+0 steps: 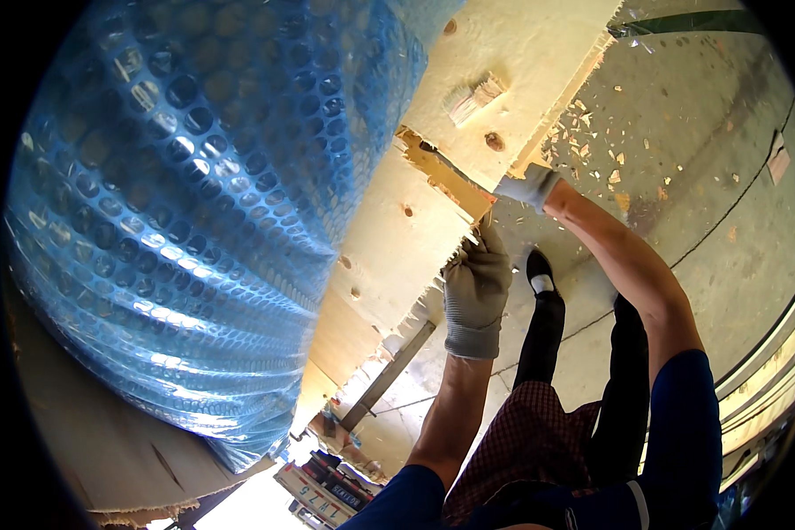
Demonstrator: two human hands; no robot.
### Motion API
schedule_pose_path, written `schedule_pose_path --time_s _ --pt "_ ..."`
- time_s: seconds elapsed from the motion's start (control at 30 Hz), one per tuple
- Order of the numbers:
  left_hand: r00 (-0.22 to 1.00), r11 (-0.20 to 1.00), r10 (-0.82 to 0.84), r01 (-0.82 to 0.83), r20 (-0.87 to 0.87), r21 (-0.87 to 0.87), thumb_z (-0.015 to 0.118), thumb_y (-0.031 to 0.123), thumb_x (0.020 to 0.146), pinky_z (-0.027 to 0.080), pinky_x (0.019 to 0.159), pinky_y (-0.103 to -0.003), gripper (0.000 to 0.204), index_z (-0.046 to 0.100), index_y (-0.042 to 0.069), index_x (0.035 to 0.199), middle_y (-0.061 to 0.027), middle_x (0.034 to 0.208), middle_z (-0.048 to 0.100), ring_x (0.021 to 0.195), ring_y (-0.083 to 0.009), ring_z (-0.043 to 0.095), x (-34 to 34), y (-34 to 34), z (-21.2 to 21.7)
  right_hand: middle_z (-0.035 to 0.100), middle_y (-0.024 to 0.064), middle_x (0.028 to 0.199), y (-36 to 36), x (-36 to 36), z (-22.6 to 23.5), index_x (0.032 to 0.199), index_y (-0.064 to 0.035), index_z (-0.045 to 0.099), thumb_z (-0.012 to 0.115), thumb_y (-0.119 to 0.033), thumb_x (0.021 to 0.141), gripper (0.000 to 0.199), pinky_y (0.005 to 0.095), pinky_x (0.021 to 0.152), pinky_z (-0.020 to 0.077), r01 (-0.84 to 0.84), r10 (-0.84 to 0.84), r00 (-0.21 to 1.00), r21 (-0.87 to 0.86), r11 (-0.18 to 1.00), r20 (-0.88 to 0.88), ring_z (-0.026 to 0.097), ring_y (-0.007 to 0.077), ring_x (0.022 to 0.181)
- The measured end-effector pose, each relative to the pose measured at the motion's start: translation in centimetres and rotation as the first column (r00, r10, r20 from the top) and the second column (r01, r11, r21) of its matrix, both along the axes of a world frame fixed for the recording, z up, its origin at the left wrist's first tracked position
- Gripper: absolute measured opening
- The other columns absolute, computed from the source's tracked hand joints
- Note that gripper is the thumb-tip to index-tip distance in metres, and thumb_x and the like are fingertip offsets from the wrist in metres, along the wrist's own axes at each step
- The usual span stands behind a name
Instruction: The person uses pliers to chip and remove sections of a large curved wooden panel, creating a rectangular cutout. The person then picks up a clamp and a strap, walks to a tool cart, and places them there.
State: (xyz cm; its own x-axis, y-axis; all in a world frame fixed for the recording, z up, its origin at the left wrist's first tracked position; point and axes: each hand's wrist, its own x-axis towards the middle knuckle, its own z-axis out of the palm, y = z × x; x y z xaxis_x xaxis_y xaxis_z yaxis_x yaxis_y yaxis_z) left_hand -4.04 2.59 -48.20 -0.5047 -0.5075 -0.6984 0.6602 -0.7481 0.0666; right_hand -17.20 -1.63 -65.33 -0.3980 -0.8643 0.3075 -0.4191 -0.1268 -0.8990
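Observation:
Thin, pale wood veneer sheets [530, 62] with ragged edges and dark knots lie in front of me, running from upper right to lower left. My left hand [477, 287], in a grey knit glove, is closed at the splintered edge of the lower veneer sheet [389, 221]; its fingertips are partly hidden. Further up, my right hand [530, 187], gloved too, is closed at the edge beside a gap between two sheets. The upper sheet hides part of its fingers. A small splintered wood piece [475, 99] rests on the upper sheet.
Blue bubble wrap [194, 194] bulges over the left side of the sheets. Wood chips [614, 177] are scattered on the concrete floor [707, 115]. A bar [387, 375] sticks out below the sheets at lower left. Stacked boards [768, 375] stand at right.

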Motion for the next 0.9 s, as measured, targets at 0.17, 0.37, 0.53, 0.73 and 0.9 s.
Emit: schedule_pose_path --time_s 0.17,0.37,0.53,0.73,0.9 --pt "0.998 0.999 0.048 -0.049 -0.039 -0.007 0.052 0.018 0.093 0.042 0.051 -0.006 0.016 0.062 0.007 0.1 0.0028 0.098 0.066 0.085 0.0032 0.057 1.0 0.2 0.5 0.063 0.0122 0.093 2.1 2.6 4.8 0.116 -0.012 0.057 0.055 -0.025 0.085 0.034 0.0354 0.067 0.0485 -0.226 0.207 0.966 0.126 0.966 0.152 0.061 0.0235 0.079" --pt "0.992 0.999 -0.043 0.038 -0.12 -0.038 0.051 0.015 0.092 0.043 0.054 -0.009 0.019 0.062 0.005 0.104 0.002 0.103 0.065 0.081 0.0005 0.055 1.2 0.0 0.1 0.058 0.0008 0.078 3.3 3.0 5.5 0.118 -0.0033 0.055 0.054 -0.013 0.085 0.034 0.0213 0.05 0.0379 -0.458 0.344 0.405 -0.137 0.878 0.848 0.047 0.0061 0.059" --pt "0.997 1.0 0.01 -0.012 -0.075 -0.028 0.051 0.012 0.09 0.044 0.057 -0.01 0.018 0.062 0.005 0.102 0.0006 0.102 0.066 0.085 -0.0011 0.055 0.7 0.3 0.9 0.058 0.0034 0.075 4.5 0.0 7.8 0.089 -0.0043 0.054 0.052 -0.01 0.087 0.007 0.023 0.045 0.0426 -0.63 0.036 0.263 0.143 0.763 0.964 0.049 0.0074 0.055" --pt "0.997 0.988 -0.004 -0.008 -0.076 -0.154 0.053 0.014 0.09 0.045 0.055 -0.009 0.018 0.062 0.004 0.101 -0.0005 0.099 0.067 0.086 -0.0001 0.057 0.7 0.5 0.0 0.058 0.0111 0.079 8.2 0.3 6.6 0.115 -0.0034 0.046 0.054 -0.006 0.083 0.033 0.0304 0.062 0.0472 -0.569 0.127 0.49 0.206 0.796 0.862 0.056 0.0169 0.067" --pt "0.982 0.975 0.157 -0.137 0.101 -0.176 0.054 0.017 0.09 0.045 0.054 -0.01 0.017 0.065 0.004 0.093 0.0005 0.1 0.065 0.076 0.0012 0.055 1.1 1.1 -1.7 0.056 0.0186 0.074 6.7 -1.7 13.2 0.097 0.0024 0.05 0.059 -0.014 0.078 0.026 0.0381 0.067 0.0471 -0.446 0.166 0.837 0.474 0.759 0.521 0.06 0.0288 0.072"
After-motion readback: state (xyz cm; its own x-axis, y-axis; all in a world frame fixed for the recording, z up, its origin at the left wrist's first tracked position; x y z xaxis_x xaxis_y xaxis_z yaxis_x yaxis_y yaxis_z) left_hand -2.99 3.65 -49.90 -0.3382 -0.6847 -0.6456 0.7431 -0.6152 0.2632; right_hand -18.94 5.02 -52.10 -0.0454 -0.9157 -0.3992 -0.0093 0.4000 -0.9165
